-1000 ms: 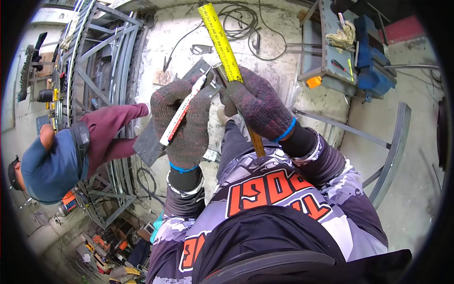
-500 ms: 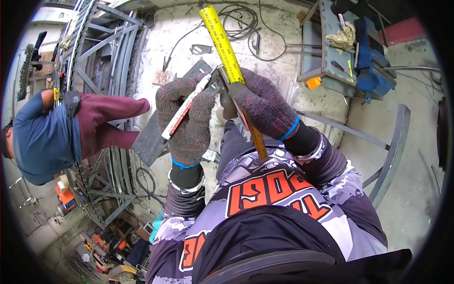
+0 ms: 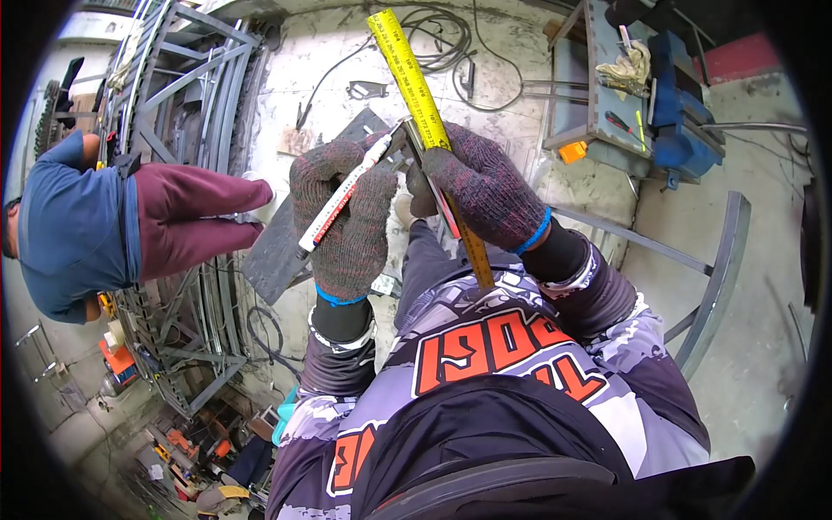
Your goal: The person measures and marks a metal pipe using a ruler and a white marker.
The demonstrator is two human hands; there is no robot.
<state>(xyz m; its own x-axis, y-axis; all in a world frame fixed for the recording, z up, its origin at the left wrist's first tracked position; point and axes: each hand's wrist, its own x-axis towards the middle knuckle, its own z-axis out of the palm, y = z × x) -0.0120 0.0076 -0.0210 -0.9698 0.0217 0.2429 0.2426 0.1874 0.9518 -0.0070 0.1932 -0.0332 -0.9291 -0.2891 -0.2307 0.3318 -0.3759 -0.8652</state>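
My left hand [image 3: 342, 225], in a dark knitted glove, is closed round a white paint marker [image 3: 334, 206] with red lettering. The marker's tip points up and right, close to the end of a narrow metal piece [image 3: 419, 137] between my hands. My gloved right hand [image 3: 490, 186] pinches a yellow tape measure blade [image 3: 406, 74] against that metal piece. One stretch of blade sticks out away from me, and the other runs back towards my shirt. The tape's case is not visible. Fingers cover much of the metal piece.
A co-worker in a blue shirt [image 3: 82, 225] bends beside steel frames [image 3: 195, 78] at left. A dark plate [image 3: 273, 256] lies below my left hand. Coiled cable [image 3: 442, 35] is on the floor ahead. At right stand a metal bench [image 3: 572, 95], a blue vise [image 3: 685, 113] and a steel frame [image 3: 715, 277].
The co-worker at left has shifted and turned, with the back now more towards me and the legs closer together. My hands, the marker and the tape have barely moved.
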